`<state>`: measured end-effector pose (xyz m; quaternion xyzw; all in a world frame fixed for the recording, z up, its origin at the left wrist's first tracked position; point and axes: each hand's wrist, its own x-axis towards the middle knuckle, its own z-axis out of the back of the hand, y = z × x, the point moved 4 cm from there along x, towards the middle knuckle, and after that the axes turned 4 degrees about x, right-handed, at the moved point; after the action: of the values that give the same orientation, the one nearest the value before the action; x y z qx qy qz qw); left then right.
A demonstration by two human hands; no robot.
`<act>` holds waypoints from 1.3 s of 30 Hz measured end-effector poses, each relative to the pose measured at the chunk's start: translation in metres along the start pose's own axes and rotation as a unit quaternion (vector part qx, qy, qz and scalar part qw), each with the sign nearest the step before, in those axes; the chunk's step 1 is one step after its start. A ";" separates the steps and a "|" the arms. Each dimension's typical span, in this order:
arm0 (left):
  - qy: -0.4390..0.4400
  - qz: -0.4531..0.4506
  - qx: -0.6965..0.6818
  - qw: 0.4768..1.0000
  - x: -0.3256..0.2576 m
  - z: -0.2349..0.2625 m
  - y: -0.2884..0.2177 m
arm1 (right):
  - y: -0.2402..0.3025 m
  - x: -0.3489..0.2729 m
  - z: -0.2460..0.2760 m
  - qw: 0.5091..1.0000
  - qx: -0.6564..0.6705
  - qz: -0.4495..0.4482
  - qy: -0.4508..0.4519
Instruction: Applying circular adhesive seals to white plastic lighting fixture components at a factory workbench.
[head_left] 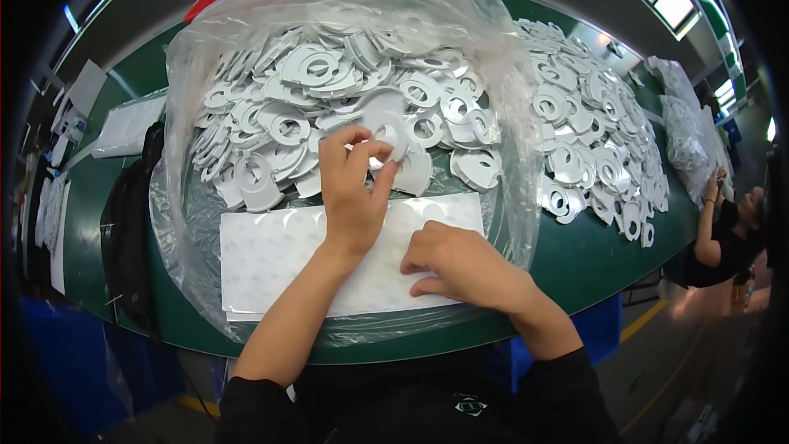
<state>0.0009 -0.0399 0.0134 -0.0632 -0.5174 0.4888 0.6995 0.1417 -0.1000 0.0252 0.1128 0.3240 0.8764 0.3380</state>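
Table (pixel 575 267) first: it is green and curved at the near edge, and it is covered with work. A big clear plastic bag (pixel 189 222) is spread open on it, right in front of the person. A large heap of white flat pieces (pixel 329 90), each with a round hole, is piled inside the bag. A second heap of the same white pieces (pixel 596 140) is laid out on the table to the right, outside the bag. More clear bags (pixel 686 127) are seen farther off at the right end, near another person (pixel 727 234) who is bent over the table.

A white sheet (pixel 271 259) with rows of small clear dots is laid flat at the near side of the bag, under both hands. Many dots are seen on it, so much of the sheet looks unused.

One white ring piece (pixel 393 133) is held up at the edge of the heap by the left hand (pixel 353 193), pinched between thumb and fingertips. The right hand (pixel 460 263) is pressed down on the sheet with its fingers curled; nothing can be seen held in it, but what is under the fingers cannot be told.

Only one piece is being handled. Both heaps are very full, so most of the work is judged to be left. No finished pile can be picked out.
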 end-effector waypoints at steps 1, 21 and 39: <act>-0.016 0.014 -0.036 0.999 -0.001 0.002 -0.001 | 0.001 0.001 -0.001 1.000 0.003 -0.014 0.007; 0.204 0.444 -0.691 0.533 -0.032 -0.048 0.013 | 0.013 -0.006 -0.010 0.998 -0.045 0.032 0.003; 0.223 0.461 -0.615 0.600 -0.032 -0.046 0.004 | -0.003 -0.012 0.021 0.855 0.392 0.048 -0.337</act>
<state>0.0349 -0.0431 -0.0311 -0.8156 -0.4261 0.2828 0.2706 0.1613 -0.0963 0.0394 0.5397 0.5013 0.6004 0.3112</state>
